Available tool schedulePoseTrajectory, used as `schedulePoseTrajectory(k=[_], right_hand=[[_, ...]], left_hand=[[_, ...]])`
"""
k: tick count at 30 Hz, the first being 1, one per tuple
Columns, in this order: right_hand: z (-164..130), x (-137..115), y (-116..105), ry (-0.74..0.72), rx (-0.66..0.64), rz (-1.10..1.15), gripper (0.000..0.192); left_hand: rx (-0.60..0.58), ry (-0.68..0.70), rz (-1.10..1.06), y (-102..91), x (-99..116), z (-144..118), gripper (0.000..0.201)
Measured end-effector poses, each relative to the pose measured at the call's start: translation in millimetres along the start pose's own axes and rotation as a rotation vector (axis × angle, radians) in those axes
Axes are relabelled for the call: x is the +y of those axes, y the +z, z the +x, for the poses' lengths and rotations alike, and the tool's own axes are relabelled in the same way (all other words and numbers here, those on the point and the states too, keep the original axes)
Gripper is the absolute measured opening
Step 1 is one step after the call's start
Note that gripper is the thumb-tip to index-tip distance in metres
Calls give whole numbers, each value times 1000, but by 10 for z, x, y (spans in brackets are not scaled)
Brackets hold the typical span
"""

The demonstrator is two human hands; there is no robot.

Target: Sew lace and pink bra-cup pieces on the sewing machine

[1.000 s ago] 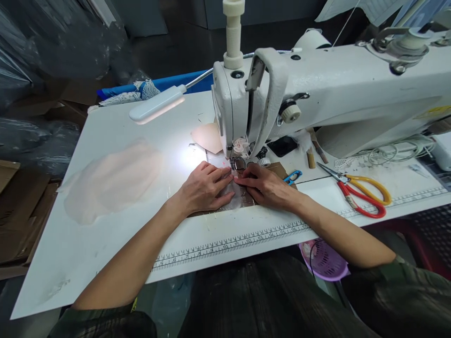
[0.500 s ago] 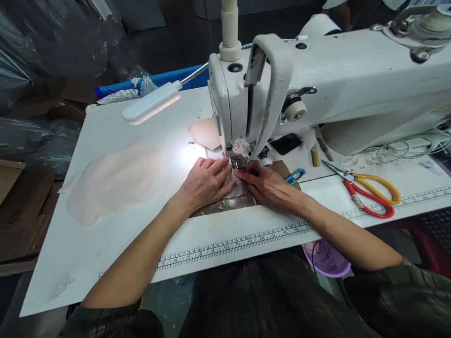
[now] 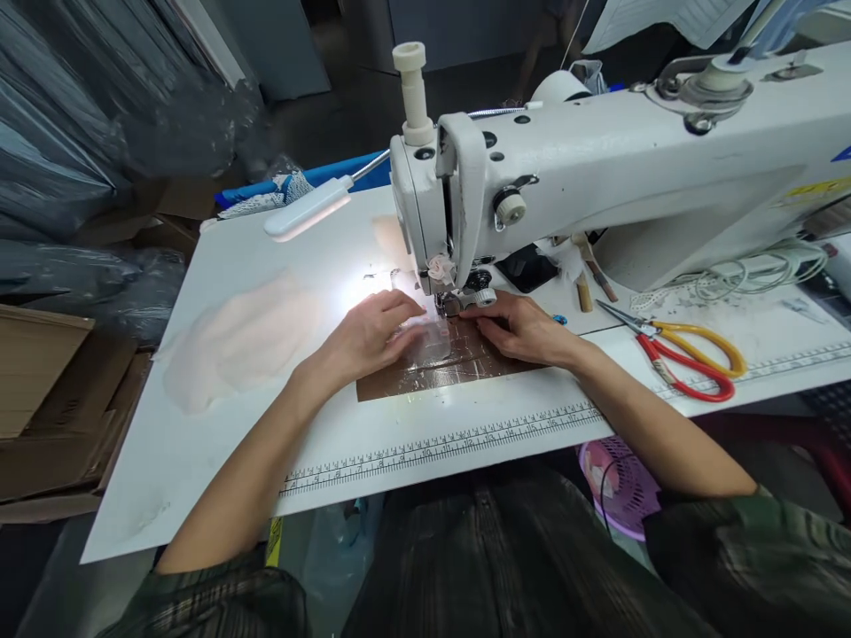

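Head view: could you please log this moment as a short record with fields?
left hand: flat on the sheer fabric piece, left of the presser foot
right hand: fingers on the fabric, right of the foot
machine: white sewing machine, lamp lit
table: pale fabric pile at left, scissors at right

The small lamp point(image 3: 307, 209) is throwing a hard white glare onto the surface point(image 3: 219, 425) beside the needle, washing out detail there. The room behind is sitting dim. Straight edges are bowing toward the corners, and the dark plastic sheeting point(image 3: 80, 133) is catching dull reflections
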State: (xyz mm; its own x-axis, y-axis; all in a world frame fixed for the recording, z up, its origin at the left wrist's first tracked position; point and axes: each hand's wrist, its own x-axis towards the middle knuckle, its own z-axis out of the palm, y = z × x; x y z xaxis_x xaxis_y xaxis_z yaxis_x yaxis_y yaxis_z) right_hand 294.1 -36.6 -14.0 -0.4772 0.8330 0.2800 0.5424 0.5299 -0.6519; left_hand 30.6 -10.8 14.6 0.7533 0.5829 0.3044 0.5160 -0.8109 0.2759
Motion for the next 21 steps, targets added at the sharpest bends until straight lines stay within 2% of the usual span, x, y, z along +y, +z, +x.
schedulePoseTrajectory(k=[3,5,11,15,21], right_hand=[[-7,-5,69,-28,-9,-15,33],[-19,-32,123,-65,-18,-27,33],[-36,-147,210,-150,-156,-61,23],[-25,-150,246,-150,-151,-129,19],[-23,-127,245,-172,-137,-101,15]], left_hand=[[-124,57,-163,49,51,-44,21],[-113,70,-211,138,52,-70,18],[-6,53,-213,292,32,-116,16],[42,43,-192,282,91,-127,15],[311,-90,-179,311,169,-116,12]])
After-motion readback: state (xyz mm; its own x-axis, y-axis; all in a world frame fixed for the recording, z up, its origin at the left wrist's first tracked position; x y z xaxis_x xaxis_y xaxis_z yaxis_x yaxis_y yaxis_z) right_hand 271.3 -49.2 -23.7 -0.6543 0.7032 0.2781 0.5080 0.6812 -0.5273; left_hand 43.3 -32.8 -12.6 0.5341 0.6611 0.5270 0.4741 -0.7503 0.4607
